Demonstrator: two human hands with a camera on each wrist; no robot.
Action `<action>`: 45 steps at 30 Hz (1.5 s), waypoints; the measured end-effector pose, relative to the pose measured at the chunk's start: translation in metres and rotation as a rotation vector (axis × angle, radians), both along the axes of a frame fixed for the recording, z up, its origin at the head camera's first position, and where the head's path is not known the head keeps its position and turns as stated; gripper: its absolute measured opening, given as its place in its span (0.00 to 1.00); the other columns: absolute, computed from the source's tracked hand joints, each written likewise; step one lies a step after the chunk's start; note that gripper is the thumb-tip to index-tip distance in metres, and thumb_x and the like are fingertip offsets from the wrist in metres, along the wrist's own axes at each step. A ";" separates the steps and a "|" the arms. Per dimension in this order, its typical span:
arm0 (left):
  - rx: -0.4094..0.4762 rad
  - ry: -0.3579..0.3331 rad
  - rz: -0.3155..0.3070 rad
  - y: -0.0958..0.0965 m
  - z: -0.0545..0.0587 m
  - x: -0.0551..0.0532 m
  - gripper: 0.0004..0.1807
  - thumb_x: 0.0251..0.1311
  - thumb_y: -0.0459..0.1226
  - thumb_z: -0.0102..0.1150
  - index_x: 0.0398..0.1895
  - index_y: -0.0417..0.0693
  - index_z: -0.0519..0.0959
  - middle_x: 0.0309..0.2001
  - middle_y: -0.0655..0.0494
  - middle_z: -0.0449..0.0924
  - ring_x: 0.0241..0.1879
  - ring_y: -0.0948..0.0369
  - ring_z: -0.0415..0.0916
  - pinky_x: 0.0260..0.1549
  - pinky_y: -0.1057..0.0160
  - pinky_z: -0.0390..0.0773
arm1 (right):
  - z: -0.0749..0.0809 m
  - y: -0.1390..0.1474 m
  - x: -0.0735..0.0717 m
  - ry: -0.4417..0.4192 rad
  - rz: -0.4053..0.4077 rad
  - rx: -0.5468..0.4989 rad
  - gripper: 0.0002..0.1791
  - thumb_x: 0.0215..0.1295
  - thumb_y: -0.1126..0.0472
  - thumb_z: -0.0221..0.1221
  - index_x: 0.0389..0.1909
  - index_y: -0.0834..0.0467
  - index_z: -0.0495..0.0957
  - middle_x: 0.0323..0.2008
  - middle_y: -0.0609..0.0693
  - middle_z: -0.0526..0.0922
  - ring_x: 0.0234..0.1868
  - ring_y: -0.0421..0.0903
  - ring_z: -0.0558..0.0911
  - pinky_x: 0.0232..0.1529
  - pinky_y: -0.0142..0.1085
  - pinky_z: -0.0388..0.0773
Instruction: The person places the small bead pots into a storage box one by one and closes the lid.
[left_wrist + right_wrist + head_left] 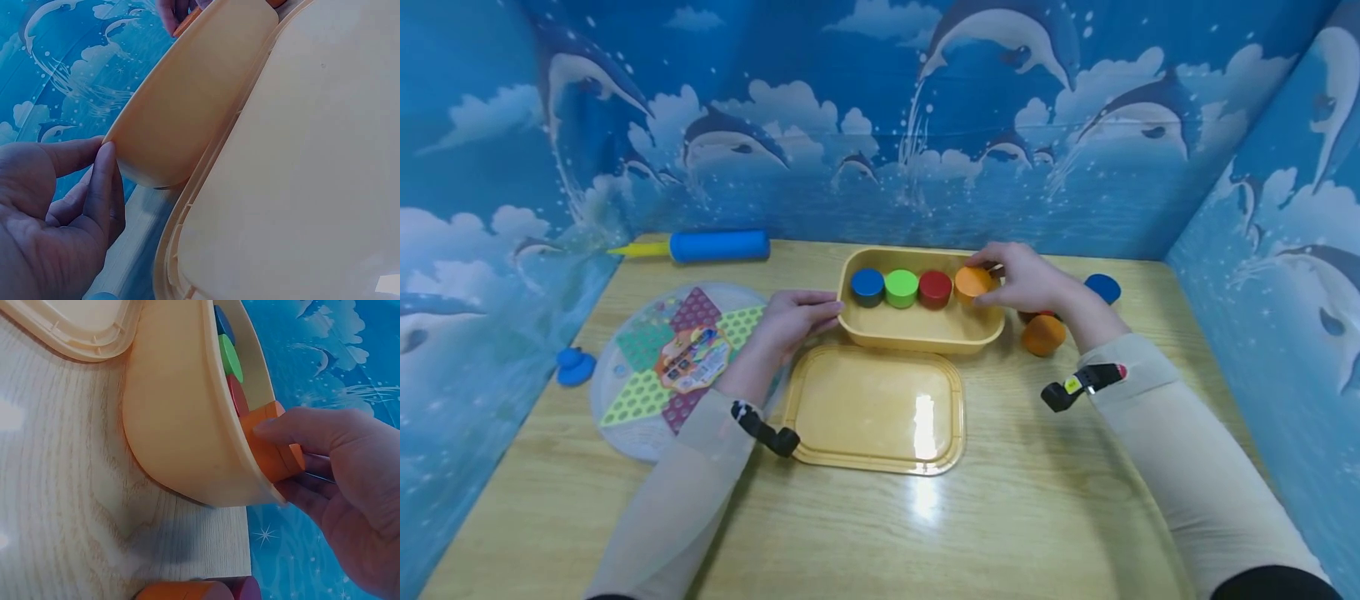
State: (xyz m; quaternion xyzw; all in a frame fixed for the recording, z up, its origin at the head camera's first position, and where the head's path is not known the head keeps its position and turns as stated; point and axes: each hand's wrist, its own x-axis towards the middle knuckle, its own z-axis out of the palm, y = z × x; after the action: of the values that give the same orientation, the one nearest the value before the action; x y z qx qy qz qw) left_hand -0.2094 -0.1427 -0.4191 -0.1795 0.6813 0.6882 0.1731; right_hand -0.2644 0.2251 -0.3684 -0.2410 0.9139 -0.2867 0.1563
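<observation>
The left hand (pixel 792 322) pinches the yellow box (pixel 917 333) at nine o'clock; the right hand (pixel 1027 278) grips an orange tub (pixel 970 285) inside it at three o'clock. The lid (pixel 865 408) lies at six o'clock.

Bright, even light fills the head view, falling from above and throwing white glare on the pale yellow rectangular plastic lid (pixel 857 408) and the light wood-grain worktop (pixel 1000 533). A soft shadow lies beneath the right forearm (pixel 1180 442). Wide-angle stretching shows toward the edges. Both wrist views are dimmer and flatter; the left has a bluish cast, its fingers (pixel 101 187) shaded. In the right, shadow darkens the worktop below the pale yellow rounded plastic tub (pixel 175 406).
</observation>
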 end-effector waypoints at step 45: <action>0.016 0.028 -0.014 0.000 0.001 0.002 0.22 0.71 0.30 0.67 0.66 0.36 0.80 0.62 0.42 0.79 0.55 0.53 0.85 0.51 0.63 0.87 | -0.006 -0.025 -0.001 0.050 0.047 0.217 0.33 0.67 0.69 0.71 0.71 0.68 0.73 0.67 0.66 0.77 0.66 0.62 0.75 0.69 0.55 0.75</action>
State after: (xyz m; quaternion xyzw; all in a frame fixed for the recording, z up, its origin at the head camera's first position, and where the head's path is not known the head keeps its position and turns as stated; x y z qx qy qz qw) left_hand -0.2078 -0.1426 -0.4182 -0.1637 0.6793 0.6950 0.1698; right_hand -0.2659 0.2003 -0.3746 -0.2509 0.9373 -0.1762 0.1655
